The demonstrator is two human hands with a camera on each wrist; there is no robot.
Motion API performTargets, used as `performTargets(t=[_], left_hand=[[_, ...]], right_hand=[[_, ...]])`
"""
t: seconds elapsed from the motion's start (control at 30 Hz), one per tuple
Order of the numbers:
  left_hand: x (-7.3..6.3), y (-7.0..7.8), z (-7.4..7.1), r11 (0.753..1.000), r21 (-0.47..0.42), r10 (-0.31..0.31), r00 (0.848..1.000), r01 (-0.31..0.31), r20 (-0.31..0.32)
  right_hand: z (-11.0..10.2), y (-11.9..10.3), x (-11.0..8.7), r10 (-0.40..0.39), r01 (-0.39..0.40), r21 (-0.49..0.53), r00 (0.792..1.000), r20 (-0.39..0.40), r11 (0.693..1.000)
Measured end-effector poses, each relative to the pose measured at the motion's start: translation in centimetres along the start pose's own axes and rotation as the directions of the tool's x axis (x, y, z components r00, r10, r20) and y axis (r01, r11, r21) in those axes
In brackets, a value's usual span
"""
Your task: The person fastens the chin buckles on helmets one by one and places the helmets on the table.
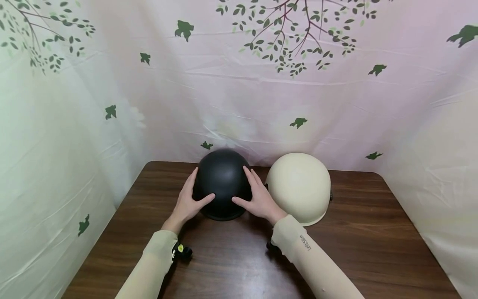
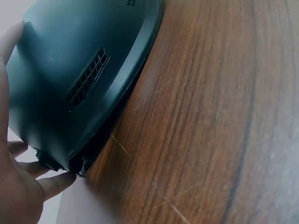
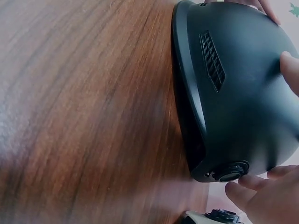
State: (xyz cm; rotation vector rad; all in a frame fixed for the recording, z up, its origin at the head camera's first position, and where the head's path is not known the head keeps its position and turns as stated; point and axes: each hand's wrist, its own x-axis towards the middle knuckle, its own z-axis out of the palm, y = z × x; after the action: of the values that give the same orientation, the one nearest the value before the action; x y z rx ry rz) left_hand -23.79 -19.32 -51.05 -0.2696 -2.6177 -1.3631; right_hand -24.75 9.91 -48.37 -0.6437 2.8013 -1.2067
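Observation:
A black helmet [image 1: 223,178] sits dome up at the back of the table, between both hands. My left hand [image 1: 188,202] holds its left side, thumb across the front and the other fingers along the side. On the opposite side my right hand [image 1: 261,200] grips it the same way. In the left wrist view, the fingers [image 2: 58,184] reach down to the lower rim near a black fitting, and a grilled vent [image 2: 88,77] shows in the shell. The right wrist view has another vent [image 3: 213,60] and a round black side knob [image 3: 230,171] close to the right fingertips.
A cream helmet [image 1: 298,187] stands dome up just right of the black one, close behind the right wrist. The dark wooden table [image 1: 231,257] ends at a curtain [image 1: 239,104] printed with leaves and birds. Small dark devices [image 1: 183,252] are strapped at the wrists.

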Motion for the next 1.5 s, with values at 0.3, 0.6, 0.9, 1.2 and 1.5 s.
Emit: performTargets(t=[0.3,0.6,0.9,1.2,1.5], left_hand=[[-0.28,0.05,-0.15,1.0,-0.001,-0.002,1.0,0.002,0.004],[-0.4,-0.23,-0.15,1.0,-0.009,-0.012,1.0,0.012,0.005],[-0.5,-0.53,-0.17,0.999,-0.024,-0.032,0.999,0.033,0.017],[-0.62,-0.59,-0.21,0.996,-0.076,-0.043,0.999,0.044,0.012],[-0.91,-0.48,-0.17,0.99,-0.135,-0.045,0.999,0.043,-0.016]], right_hand=[[0.11,-0.41,-0.58,-0.004,0.004,0.005,1.0,-0.009,1.0],[0.09,-0.39,-0.59,-0.007,0.007,-0.006,1.0,-0.024,1.0],[0.16,-0.49,-0.03,-0.005,0.005,0.021,1.0,-0.006,1.0],[0.7,-0.33,-0.12,-0.007,0.008,0.025,1.0,-0.01,1.0],[0.99,-0.48,-0.43,-0.011,0.012,0.026,0.999,-0.034,1.0]])
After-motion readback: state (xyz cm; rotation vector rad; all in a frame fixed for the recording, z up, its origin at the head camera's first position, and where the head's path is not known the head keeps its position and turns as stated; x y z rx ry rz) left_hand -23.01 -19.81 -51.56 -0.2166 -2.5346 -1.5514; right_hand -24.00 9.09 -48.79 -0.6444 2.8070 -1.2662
